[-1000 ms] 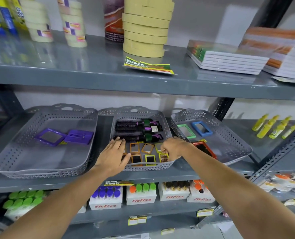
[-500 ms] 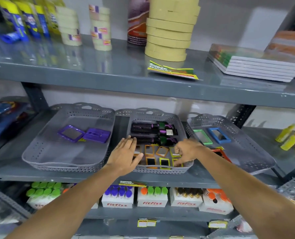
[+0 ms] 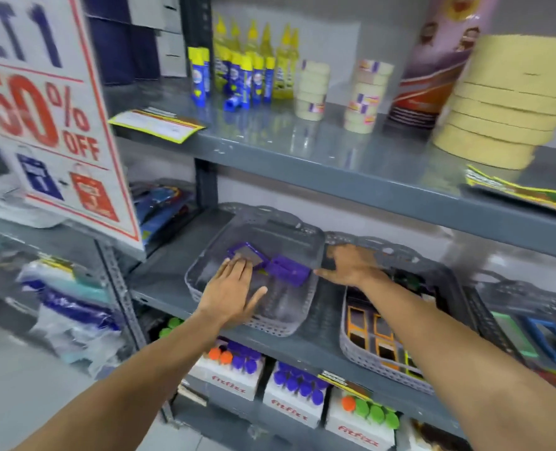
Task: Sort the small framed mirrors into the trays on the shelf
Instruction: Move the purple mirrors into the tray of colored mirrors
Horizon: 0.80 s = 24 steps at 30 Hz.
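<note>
Three grey perforated trays stand side by side on the middle shelf. The left tray (image 3: 202, 296) holds two purple framed mirrors (image 3: 248, 252) (image 3: 289, 272). My left hand (image 3: 231, 296) lies flat and open inside this tray, fingertips touching the nearer purple mirror. My right hand (image 3: 351, 265) is spread over the gap between the left and middle trays, one finger pointing at the second purple mirror, and nothing shows in it. The middle tray (image 3: 346, 345) holds several small orange and yellow framed mirrors (image 3: 380, 333). The right tray (image 3: 498, 289) holds a green mirror (image 3: 512, 335) and a blue mirror (image 3: 551, 341).
A large "50% OFF" sign (image 3: 42, 125) hangs at the left, close to the shelf post. The upper shelf (image 3: 335, 164) carries glue bottles, tape rolls and a tall can. White boxes of coloured bottles (image 3: 289, 398) sit on the shelf below. Dark hair rollers (image 3: 410, 281) lie at the back of the middle tray.
The view has swung left. Both hands left the front of the middle tray and moved left; the left hand now rests in the left tray, and the right hand's curled fingers have spread.
</note>
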Each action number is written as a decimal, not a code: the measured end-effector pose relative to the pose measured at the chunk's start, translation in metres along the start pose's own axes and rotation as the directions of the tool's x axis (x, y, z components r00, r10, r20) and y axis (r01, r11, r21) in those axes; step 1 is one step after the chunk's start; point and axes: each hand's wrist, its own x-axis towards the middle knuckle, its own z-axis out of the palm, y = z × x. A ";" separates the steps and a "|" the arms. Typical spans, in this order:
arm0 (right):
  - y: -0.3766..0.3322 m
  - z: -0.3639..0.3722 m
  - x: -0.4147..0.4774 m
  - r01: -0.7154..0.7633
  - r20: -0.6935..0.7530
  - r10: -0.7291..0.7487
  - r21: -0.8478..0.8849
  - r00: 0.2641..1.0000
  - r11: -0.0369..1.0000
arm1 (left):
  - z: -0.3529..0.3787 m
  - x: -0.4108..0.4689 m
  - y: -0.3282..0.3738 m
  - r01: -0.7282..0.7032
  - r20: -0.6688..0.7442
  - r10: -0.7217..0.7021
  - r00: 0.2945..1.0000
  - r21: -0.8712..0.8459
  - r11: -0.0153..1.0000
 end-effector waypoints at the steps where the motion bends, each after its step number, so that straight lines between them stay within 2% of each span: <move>1: -0.018 0.000 0.011 0.017 0.005 -0.017 0.015 1.000 1.000 | 0.000 -0.004 -0.011 0.020 -0.009 -0.020 1.000 -0.003 1.000; 5: -0.079 0.011 0.047 0.089 -0.008 -0.089 0.079 0.996 0.993 | 0.000 -0.015 -0.045 0.069 -0.025 -0.070 0.997 -0.061 0.996; 9: -0.118 0.031 0.073 0.075 0.019 -0.079 0.158 0.997 0.985 | 0.009 -0.015 -0.056 0.088 -0.036 -0.093 0.995 -0.130 0.988; 14: -0.141 0.052 0.093 0.037 0.045 -0.044 0.156 0.998 0.987 | 0.020 -0.018 -0.063 0.090 -0.018 -0.092 0.996 -0.092 0.992; 19: -0.150 0.068 0.104 0.077 0.055 -0.088 0.172 0.995 0.982 | 0.025 -0.018 -0.065 0.069 -0.027 -0.071 0.997 -0.074 0.995; 24: -0.149 0.070 0.111 0.055 0.033 -0.064 0.227 0.997 0.972 | 0.025 -0.019 -0.067 0.056 -0.025 -0.058 0.998 -0.074 0.996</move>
